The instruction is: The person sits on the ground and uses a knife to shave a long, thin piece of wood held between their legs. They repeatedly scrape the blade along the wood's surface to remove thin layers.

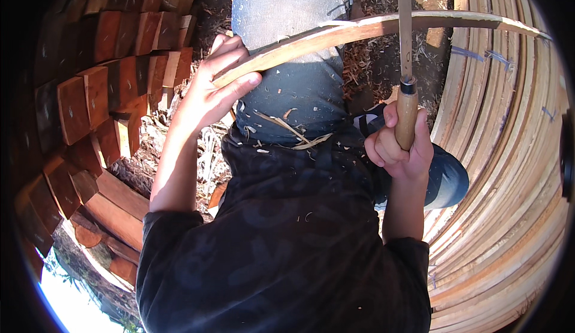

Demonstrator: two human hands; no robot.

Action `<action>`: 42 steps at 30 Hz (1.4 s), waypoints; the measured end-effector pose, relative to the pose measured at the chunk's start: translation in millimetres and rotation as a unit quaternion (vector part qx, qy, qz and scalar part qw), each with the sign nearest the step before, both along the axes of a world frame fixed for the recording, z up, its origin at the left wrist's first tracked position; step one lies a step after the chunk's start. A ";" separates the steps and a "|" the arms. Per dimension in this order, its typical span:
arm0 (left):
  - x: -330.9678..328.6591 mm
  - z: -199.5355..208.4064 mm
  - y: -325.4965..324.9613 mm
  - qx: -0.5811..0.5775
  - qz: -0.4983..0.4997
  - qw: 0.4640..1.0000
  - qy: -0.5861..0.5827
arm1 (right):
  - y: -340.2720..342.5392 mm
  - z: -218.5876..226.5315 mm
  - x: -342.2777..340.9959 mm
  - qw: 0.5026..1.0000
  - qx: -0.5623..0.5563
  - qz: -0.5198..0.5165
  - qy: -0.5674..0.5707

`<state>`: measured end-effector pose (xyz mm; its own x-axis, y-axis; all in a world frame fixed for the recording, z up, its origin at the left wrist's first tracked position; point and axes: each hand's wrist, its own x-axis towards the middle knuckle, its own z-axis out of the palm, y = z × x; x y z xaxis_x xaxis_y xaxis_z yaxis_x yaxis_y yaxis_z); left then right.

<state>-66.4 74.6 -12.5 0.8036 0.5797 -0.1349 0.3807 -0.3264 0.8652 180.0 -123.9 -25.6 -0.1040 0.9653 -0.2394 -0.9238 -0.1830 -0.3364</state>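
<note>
My left hand (224, 78) is closed round the near left end of a long, thin wooden strip (335, 36). The strip runs over my jeans-clad leg (287, 102) and off to the far right, looking curved in this view. In my right hand (400, 144) is the pale wooden handle of a long-bladed knife (405, 45), with a dark collar where the narrow blade begins. The blade points away from me and crosses in front of the strip. Whether it touches the strip I cannot tell. Curled shavings (293, 132) lie on my lap.
Stacked reddish-brown wood blocks (90, 102) rise on the left. A large pile of long pale wooden strips (497, 135) fills the right side, with bluish ties (497, 57) on some. Shavings (365, 72) litter the dark ground between my leg and that pile.
</note>
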 end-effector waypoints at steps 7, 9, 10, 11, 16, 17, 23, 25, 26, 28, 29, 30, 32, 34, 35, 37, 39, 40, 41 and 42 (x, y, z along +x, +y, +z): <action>0.9 -1.2 -0.7 0.000 0.001 1.000 -0.003 | 9.1 14.9 -19.0 0.878 -0.147 -0.022 -0.455; 0.0 -2.0 -0.2 -0.004 0.002 1.000 -0.003 | 4.5 4.5 -19.8 0.921 -0.129 0.000 -0.369; -1.8 -2.0 0.4 -0.008 0.004 1.000 -0.001 | 4.9 1.4 -17.6 0.933 -0.116 0.008 -0.341; -2.6 -2.0 0.5 -0.013 0.006 1.000 0.000 | 6.0 -1.3 -15.2 0.944 -0.103 0.016 -0.314; 1.3 -1.0 -0.6 -0.016 0.011 1.000 -0.010 | 0.3 -21.3 -9.1 0.998 -0.024 0.062 -0.010; 1.3 -0.8 -1.1 -0.016 0.011 1.000 -0.008 | 1.5 -20.0 -12.0 0.998 -0.041 0.036 -0.020; 1.0 -3.5 -1.1 -0.008 0.009 1.000 -0.006 | 9.5 -7.8 -17.8 0.909 -0.124 -0.097 -0.386; 0.4 -1.0 -1.0 -0.012 0.011 1.000 -0.001 | 12.0 9.0 -31.2 0.878 -0.133 -0.003 -0.459; 0.1 -0.4 -1.3 -0.014 0.012 1.000 0.001 | 9.8 7.9 -31.2 0.902 -0.127 0.012 -0.412; -0.7 -0.9 -0.2 -0.015 0.011 1.000 -0.001 | 8.8 2.8 -29.7 0.922 -0.121 0.014 -0.368; -1.2 -0.9 0.4 -0.014 0.011 1.000 -0.001 | 9.3 0.1 -28.5 0.931 -0.116 0.016 -0.345; 1.3 -1.2 -0.8 -0.005 0.006 1.000 -0.004 | 8.3 -1.8 -25.1 0.945 -0.106 0.025 -0.307; 1.5 -1.8 -1.9 -0.008 0.014 1.000 -0.002 | 6.4 -6.9 -19.2 0.970 -0.082 0.041 -0.227; 0.8 -1.9 -2.0 -0.010 0.016 1.000 -0.007 | 3.0 -15.7 -22.4 0.999 -0.023 0.042 0.008; 1.0 -2.2 -1.1 -0.006 0.011 1.000 -0.009 | 2.1 -17.5 -23.0 0.991 0.006 0.041 0.125; 0.4 -2.6 1.0 0.002 0.003 1.000 -0.012 | 1.8 -12.5 -21.8 1.000 -0.022 0.015 -0.011; 0.3 -3.6 -1.9 -0.002 0.008 1.000 -0.013 | 6.0 -5.5 -23.0 0.986 -0.058 -0.057 -0.145; 0.6 -3.8 -2.4 -0.005 0.009 1.000 -0.015 | 10.5 1.2 -24.4 0.956 -0.108 -0.109 -0.250; 0.6 -3.5 -2.1 -0.003 0.010 1.000 -0.014 | 11.0 3.1 -25.2 0.934 -0.114 -0.070 -0.331; 0.4 -3.0 -1.6 0.000 0.011 1.000 -0.013 | 11.0 4.3 -25.8 0.904 -0.119 -0.030 -0.410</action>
<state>-66.0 73.0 -15.5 0.7936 0.5977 -0.1136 0.3649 -0.3181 0.8750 154.2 -112.9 -21.3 0.2532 0.8741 -0.4145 -0.3925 -0.2988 -0.8699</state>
